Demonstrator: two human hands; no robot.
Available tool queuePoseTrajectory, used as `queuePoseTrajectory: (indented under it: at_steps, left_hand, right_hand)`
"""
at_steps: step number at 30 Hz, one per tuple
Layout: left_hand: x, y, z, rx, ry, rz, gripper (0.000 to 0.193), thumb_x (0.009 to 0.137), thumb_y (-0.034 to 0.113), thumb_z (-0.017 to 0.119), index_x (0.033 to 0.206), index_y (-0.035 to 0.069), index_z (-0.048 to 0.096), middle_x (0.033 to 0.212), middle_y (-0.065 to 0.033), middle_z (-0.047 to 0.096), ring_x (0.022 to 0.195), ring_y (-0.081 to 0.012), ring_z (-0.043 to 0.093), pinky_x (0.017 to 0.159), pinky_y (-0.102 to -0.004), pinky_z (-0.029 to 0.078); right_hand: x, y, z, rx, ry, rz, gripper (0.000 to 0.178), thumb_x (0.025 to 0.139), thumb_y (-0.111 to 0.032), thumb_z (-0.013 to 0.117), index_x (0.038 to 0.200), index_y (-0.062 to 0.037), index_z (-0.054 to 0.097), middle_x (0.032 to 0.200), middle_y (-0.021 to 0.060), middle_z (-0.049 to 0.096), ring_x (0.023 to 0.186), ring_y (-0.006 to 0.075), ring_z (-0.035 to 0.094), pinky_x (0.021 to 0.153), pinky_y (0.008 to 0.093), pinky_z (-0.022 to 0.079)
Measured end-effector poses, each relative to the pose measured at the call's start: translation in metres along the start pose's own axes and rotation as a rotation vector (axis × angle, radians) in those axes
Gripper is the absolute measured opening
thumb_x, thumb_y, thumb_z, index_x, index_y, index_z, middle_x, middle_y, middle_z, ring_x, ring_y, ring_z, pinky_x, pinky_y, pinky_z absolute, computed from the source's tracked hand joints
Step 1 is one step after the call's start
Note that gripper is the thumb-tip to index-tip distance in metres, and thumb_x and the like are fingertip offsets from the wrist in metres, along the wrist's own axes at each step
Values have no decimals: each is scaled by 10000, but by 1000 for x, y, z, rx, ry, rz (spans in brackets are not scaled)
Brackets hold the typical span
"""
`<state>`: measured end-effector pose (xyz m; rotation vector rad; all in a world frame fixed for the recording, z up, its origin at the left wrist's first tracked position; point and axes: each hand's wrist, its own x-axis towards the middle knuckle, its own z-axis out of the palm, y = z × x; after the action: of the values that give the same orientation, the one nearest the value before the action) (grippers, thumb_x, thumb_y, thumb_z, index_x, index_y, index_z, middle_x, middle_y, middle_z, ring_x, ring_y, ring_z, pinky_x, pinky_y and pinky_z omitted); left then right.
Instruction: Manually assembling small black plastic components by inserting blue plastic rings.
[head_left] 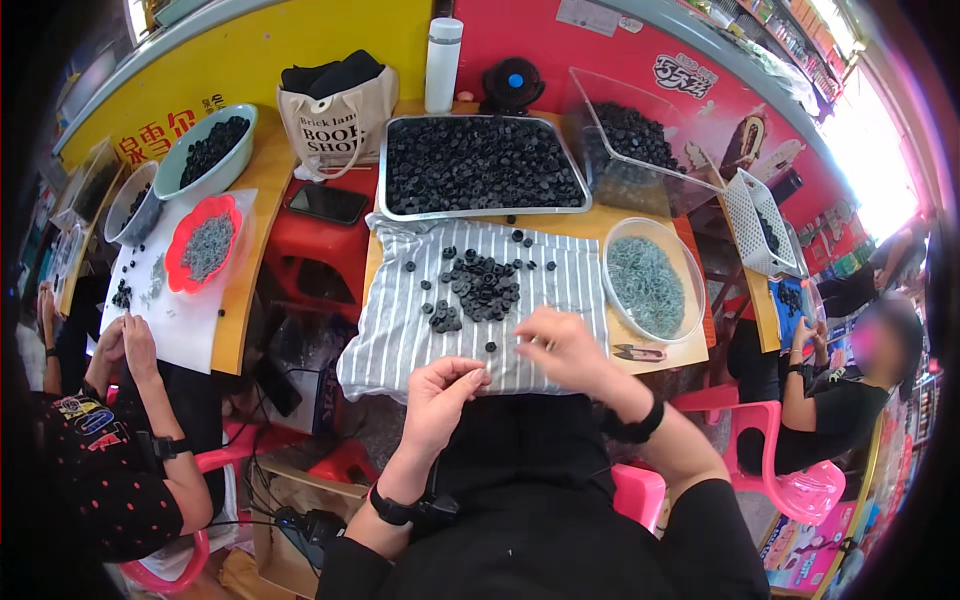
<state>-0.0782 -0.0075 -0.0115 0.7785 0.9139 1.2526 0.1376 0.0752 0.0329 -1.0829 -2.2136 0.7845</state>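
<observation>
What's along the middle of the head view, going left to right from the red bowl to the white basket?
Red scalloped bowl → black phone → pile of black parts on striped cloth → round clear tub → white perforated basket.

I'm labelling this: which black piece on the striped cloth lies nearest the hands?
The lone black piece between the left hand and right hand; the other pieces lie farther up the striped cloth.

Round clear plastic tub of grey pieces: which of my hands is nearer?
Right. Your right hand is lower left of the tub; your left hand is farther left.
</observation>
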Motion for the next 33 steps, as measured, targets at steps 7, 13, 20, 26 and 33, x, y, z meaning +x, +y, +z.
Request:
queuePoseTrajectory:
  at_steps: [7, 13, 20, 26, 33]
  left_hand:
    - [0, 0, -2, -10, 24, 5, 131, 957, 50, 673, 1064, -14, 714, 922, -103, 759, 821, -119, 705, 719, -226, 512]
    - [-2, -2, 0, 0, 52, -2, 130, 961, 48, 668, 1066, -18, 710, 921, -108, 757, 817, -110, 691, 719, -231, 514]
    - [1, -5, 9, 71, 25, -6, 128, 952, 40, 681, 1060, -19, 717, 901, -59, 745, 789, -62, 647, 704, -209, 496]
    - [-5, -4, 16, 126, 31, -10, 130, 953, 34, 673, 1062, -24, 714, 909, -51, 741, 815, -69, 657, 735, -218, 512]
    - [-7, -11, 20, 167, 28, 28, 136, 948, 52, 682, 1064, -13, 715, 922, -68, 752, 835, -87, 691, 707, -216, 505]
  right_hand:
    - [7, -15, 52, -375, -13, -74, 88, 853, -68, 654, 865, -10, 588, 838, 167, 579, 770, 361, 642, 653, 476, 508]
    - [-17, -32, 35, -315, 36, -7, 125, 849, -92, 678, 835, -26, 573, 848, 163, 581, 758, 371, 636, 642, 459, 507]
    - [-39, -5, 31, -204, 322, 133, 82, 865, -91, 693, 915, -36, 659, 867, 138, 588, 708, 373, 635, 612, 450, 495]
    - [-19, 20, 27, -337, 266, 71, 57, 847, -57, 682, 892, -40, 652, 881, 141, 577, 731, 372, 634, 623, 463, 496]
    - [-23, 13, 22, -86, 335, 35, 33, 847, 20, 660, 856, -9, 646, 864, 126, 614, 705, 309, 643, 622, 409, 493]
